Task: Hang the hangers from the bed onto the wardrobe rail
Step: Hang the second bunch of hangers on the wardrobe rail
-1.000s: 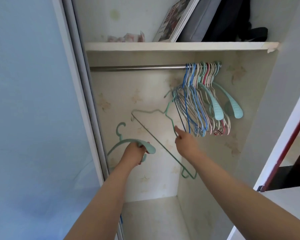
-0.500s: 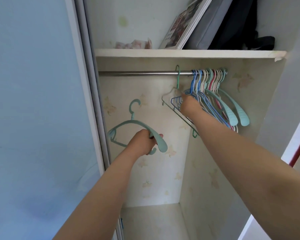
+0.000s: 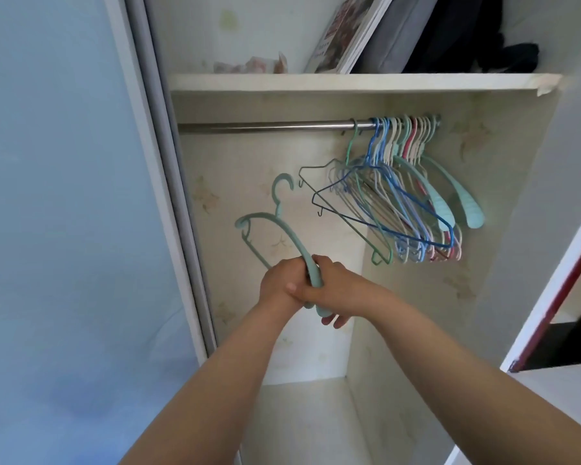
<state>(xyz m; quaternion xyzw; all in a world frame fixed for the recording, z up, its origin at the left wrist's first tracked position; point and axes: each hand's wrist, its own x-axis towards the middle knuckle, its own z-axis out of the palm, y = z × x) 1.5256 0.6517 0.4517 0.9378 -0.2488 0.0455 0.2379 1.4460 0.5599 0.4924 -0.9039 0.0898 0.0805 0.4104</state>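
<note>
Both hands meet on one teal plastic hanger (image 3: 275, 226) held below the steel wardrobe rail (image 3: 265, 126). My left hand (image 3: 282, 283) grips its lower arm, and my right hand (image 3: 332, 290) wraps around the same arm from the right. Its hook points up, well under the rail. A thin green wire hanger (image 3: 351, 149) hangs on the rail, just left of a bunch of several blue, white, pink and teal hangers (image 3: 413, 203) crowded at the rail's right end.
A shelf (image 3: 349, 82) above the rail carries a leaning book, a grey case and dark cloth. The sliding door frame (image 3: 161, 182) stands at the left. The rail's left half is bare. A red-edged panel (image 3: 560, 290) is at the right.
My right hand let go of the green wire hanger, which now hangs on the rail, and came down to join my left hand on the teal hanger.
</note>
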